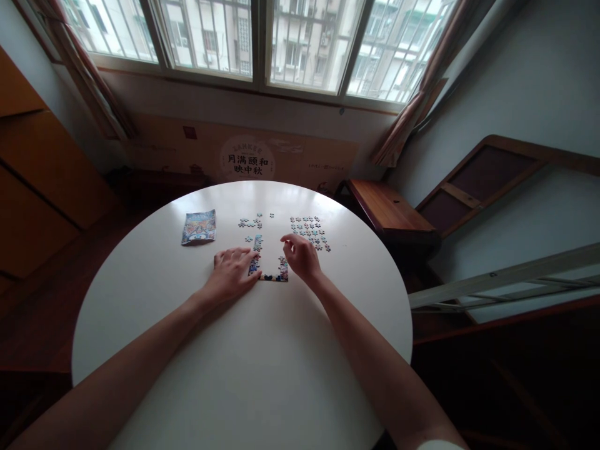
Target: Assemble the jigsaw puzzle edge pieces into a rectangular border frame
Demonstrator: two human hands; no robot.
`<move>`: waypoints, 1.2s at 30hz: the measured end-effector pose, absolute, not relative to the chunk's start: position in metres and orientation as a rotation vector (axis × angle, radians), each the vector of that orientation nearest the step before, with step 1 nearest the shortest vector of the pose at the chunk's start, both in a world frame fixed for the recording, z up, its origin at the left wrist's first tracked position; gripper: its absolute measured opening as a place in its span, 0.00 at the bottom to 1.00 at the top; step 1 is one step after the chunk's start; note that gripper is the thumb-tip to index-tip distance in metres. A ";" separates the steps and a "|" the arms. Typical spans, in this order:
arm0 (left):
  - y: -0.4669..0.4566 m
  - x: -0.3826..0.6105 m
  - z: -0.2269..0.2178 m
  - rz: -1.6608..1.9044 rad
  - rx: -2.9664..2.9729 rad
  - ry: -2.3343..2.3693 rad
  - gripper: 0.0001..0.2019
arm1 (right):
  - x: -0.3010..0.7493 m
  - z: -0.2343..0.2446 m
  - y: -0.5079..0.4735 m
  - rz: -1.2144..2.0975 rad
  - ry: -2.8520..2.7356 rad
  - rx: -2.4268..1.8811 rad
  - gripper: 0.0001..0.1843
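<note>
A partly joined jigsaw puzzle (270,278) lies on the white round table, its joined pieces forming a U-shaped border. My left hand (231,270) rests flat with fingers stretched out, fingertips and thumb touching the left side of that border. Above the border's right side is my right hand (302,256), thumb and index finger curled together; whatever may be between them is too small to make out. Loose puzzle pieces (305,227) are laid in rows just beyond the right hand. A smaller group of pieces (250,223) is scattered beyond the left hand.
A colourful picture sheet or packet (199,227) lies at the table's left. The round table (234,375) stands before barred windows (210,37). A wooden bench or small table (389,203) is behind it on the right, and an orange-brown cabinet (42,175) is on the left.
</note>
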State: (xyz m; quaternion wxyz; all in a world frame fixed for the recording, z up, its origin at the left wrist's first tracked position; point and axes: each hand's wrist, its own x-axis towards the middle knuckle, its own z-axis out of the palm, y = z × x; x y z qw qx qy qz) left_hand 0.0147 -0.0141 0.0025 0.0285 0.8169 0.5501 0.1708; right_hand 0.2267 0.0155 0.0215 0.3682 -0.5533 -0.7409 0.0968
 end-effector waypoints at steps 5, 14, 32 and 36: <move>-0.013 0.014 0.001 0.520 2.511 1.687 0.23 | 0.221 0.035 0.042 0.534 -1.886 -1.273 0.18; -0.012 0.012 -0.002 0.543 2.528 1.661 0.24 | 0.195 0.031 0.105 0.736 -2.234 -1.154 0.37; -0.011 0.014 0.000 0.539 2.513 1.658 0.23 | 0.157 0.028 0.121 0.473 -2.607 -1.239 0.34; -0.013 0.015 0.003 0.527 2.505 1.656 0.24 | 0.179 0.027 0.109 0.465 -2.543 -1.261 0.35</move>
